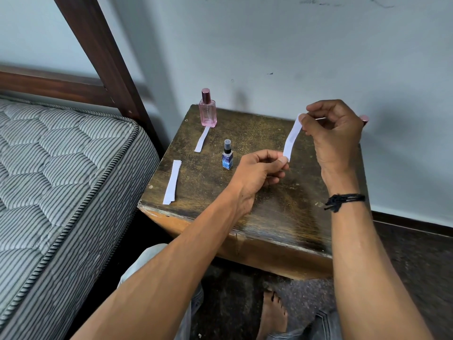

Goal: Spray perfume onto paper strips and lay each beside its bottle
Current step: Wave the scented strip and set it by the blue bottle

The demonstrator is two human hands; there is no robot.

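A white paper strip is stretched in the air above the table. My left hand pinches its lower end and my right hand pinches its upper end. A pink perfume bottle stands at the table's far left corner, with one strip lying flat in front of it. A small blue spray bottle stands just left of my left hand. A pink cap tip shows behind my right hand; the rest of that object is hidden.
A small stack of spare strips lies near the left edge of the worn wooden table. A striped mattress and dark bed frame stand to the left. The wall is right behind the table.
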